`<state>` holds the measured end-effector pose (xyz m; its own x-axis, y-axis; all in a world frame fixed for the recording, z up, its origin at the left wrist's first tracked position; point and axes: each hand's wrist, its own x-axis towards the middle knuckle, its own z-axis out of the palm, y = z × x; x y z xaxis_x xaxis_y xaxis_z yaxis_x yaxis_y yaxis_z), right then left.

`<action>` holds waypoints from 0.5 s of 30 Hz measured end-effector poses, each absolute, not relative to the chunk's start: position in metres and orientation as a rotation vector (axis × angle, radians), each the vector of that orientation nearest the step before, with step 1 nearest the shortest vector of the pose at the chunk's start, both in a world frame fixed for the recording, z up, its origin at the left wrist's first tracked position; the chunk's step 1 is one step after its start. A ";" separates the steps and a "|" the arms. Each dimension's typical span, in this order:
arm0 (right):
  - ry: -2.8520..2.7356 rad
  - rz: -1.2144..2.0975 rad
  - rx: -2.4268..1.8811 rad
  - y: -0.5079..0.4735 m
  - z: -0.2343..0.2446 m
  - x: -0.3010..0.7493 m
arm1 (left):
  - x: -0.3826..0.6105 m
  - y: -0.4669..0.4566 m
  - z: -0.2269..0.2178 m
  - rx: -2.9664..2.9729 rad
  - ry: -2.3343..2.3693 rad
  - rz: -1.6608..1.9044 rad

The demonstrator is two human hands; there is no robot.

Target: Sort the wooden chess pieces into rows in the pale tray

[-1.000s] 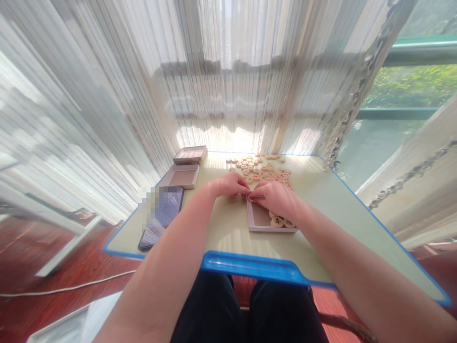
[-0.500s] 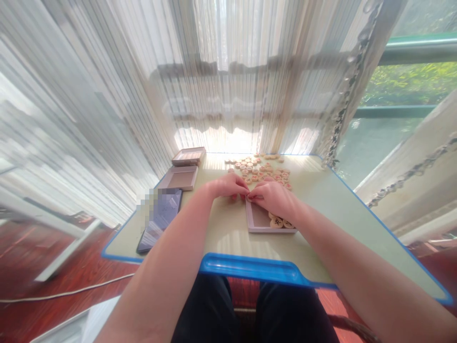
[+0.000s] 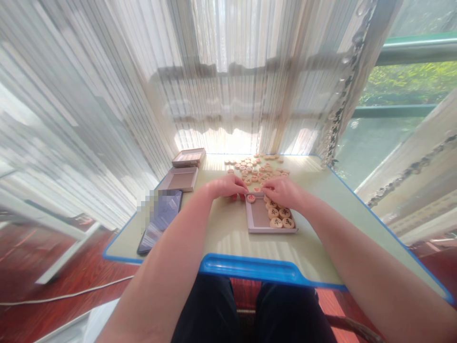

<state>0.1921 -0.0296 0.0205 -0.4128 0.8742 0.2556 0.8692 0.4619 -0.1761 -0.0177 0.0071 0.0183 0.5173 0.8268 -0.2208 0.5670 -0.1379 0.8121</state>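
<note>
Wooden discs [image 3: 273, 213] with written characters lie in two places: inside a shallow tray [image 3: 257, 215] near the middle of the table [image 3: 332, 214], and loose between that tray and the table's far edge. In the tray, five black-lettered discs can be made out along its right side, with at least one more partly covered at the far end; a single red-lettered disc [image 3: 251, 198] sits in its far left corner. The loose discs [image 3: 247, 181] number more than twenty, too crowded for an exact count.

Two hands work at the tray's far edge. The left hand [image 3: 230, 186] is curled, fingertips at the far left corner; whether they pinch anything cannot be told. The right hand [image 3: 283, 191] has its fingers bent beside another red-lettered disc [image 3: 256, 190] just past the far edge; I cannot tell whether it grips it.

Toward the table's left edge are one empty tray [image 3: 181, 180], one box [image 3: 188, 156] behind it at the far left corner, and one dark flat device [image 3: 162, 219].

The tabletop is pale green, rimmed in blue, with one blue trough [image 3: 250, 267] along the near edge. Sheer curtains [image 3: 232, 95] hang beyond; greenery [image 3: 410, 83] shows through glass at right, reddish floor [image 3: 32, 252] below.
</note>
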 end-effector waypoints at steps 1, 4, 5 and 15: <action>-2.411 0.038 -1.496 -0.029 0.021 0.193 | -0.018 0.007 0.018 1.831 1.158 0.355; -2.406 0.057 -1.525 -0.031 0.024 0.194 | -0.018 0.007 0.018 1.844 1.131 0.345; -2.408 0.061 -1.532 -0.032 0.025 0.193 | -0.018 0.006 0.019 1.848 1.127 0.338; -2.464 0.115 -1.396 -0.029 0.023 0.188 | -0.018 0.007 0.018 1.864 1.144 0.316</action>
